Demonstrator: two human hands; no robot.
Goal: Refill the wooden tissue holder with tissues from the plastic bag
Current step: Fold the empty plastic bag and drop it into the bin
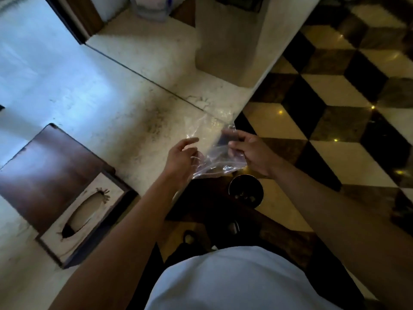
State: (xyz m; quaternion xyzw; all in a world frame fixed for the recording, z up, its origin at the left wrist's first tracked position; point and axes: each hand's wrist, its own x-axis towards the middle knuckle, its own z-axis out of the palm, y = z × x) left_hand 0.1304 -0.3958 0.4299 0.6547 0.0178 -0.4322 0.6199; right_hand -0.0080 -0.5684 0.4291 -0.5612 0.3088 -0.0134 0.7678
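Note:
A clear plastic bag (215, 142) hangs crumpled over the counter's front corner, held between both hands. My left hand (182, 158) grips its near left edge and my right hand (250, 148) pinches its right side. The bag looks see-through and I cannot tell whether tissues are inside. The wooden tissue holder (51, 173) lies at the left on the counter, dark brown, with its pale slotted panel (85, 218) facing up. A dark oval slot shows in that panel.
The pale marble counter (125, 104) runs back to a mirror. A round dark bin (245, 190) stands on the floor below the hands. Checkered dark and cream floor tiles (335, 90) fill the right. A pale upright block (225, 41) stands at the counter's back.

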